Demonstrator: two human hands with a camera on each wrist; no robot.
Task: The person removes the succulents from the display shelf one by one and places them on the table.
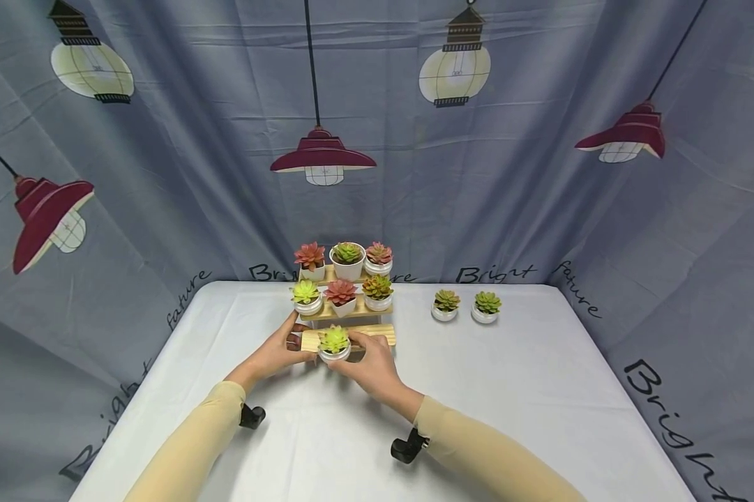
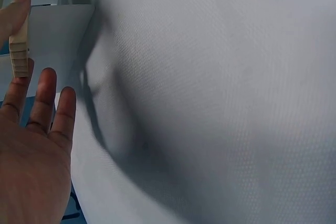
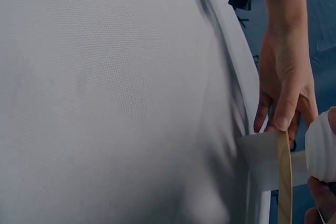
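Note:
My right hand pinches a small white pot between thumb and fingers. A yellow-green succulent grows in it. This pot is at the front of the lowest step of a three-step plant stand with wooden slats and white sides. At the stand's left end, my left hand pinches the lowest slat, thumb on one side and fingers reaching behind. Its other fingers extend past the slat's end. Only fingertips of the right hand show in the right wrist view.
On the stand's upper two steps stand several potted succulents, including a red one and a green one. To the right, two green succulents in white pots sit on the white table. A grey-blue curtain hangs behind.

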